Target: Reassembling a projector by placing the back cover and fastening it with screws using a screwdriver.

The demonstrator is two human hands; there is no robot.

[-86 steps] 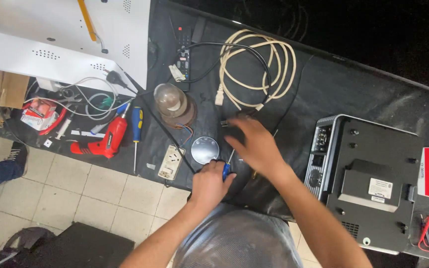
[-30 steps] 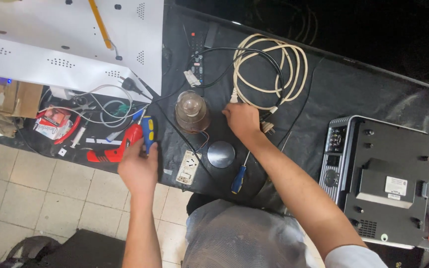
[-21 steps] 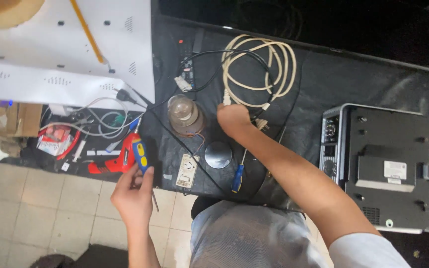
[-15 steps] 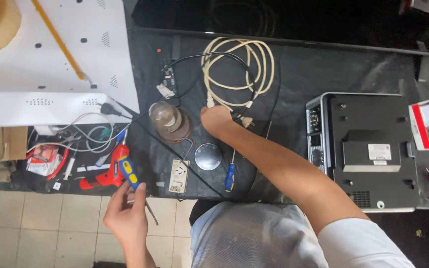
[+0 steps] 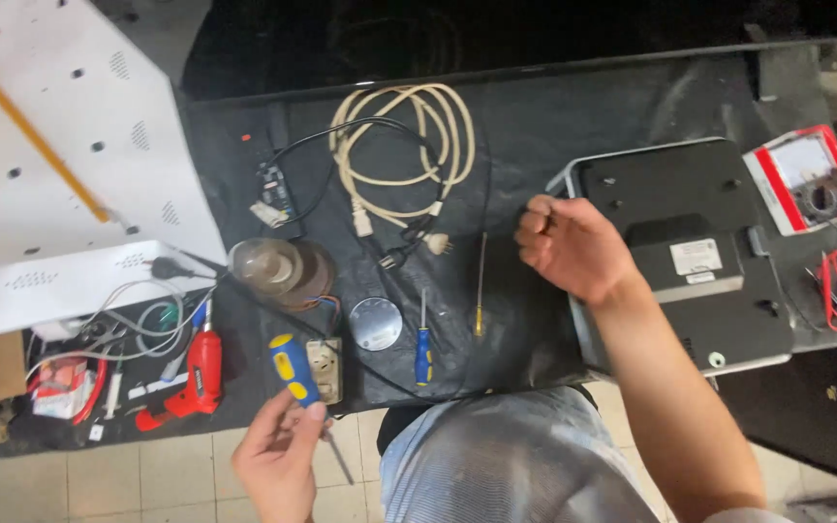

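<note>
holding a screwdriver with a blue-and-yellow handle [image 5: 293, 369], the left hand [image 5: 278, 455] sits low in the head view, off the near edge of the desk [image 5: 632, 107]; its grip is pinched round the lower end of the handle where the steel shaft begins, and the shaft slants down past the fingers. it looks light, rigid and easy to steer, with a ribbed handle that should not slip; the thick middle of the handle seems the better place to hold for turning force. the right hand [image 5: 572, 247] hovers loosely curled, grip half closed on nothing i can make out, just at the left edge of a black device case [image 5: 719, 320]. between the hands lie a smaller blue-handled screwdriver [image 5: 422, 341], a thin yellow-handled one [image 5: 479, 286], a round metal disc [image 5: 376, 323] and a socket block [image 5: 325, 368]. farther back lies a coiled cream cable [image 5: 404, 155]; a red tool [image 5: 203, 373] lies at left.
</note>
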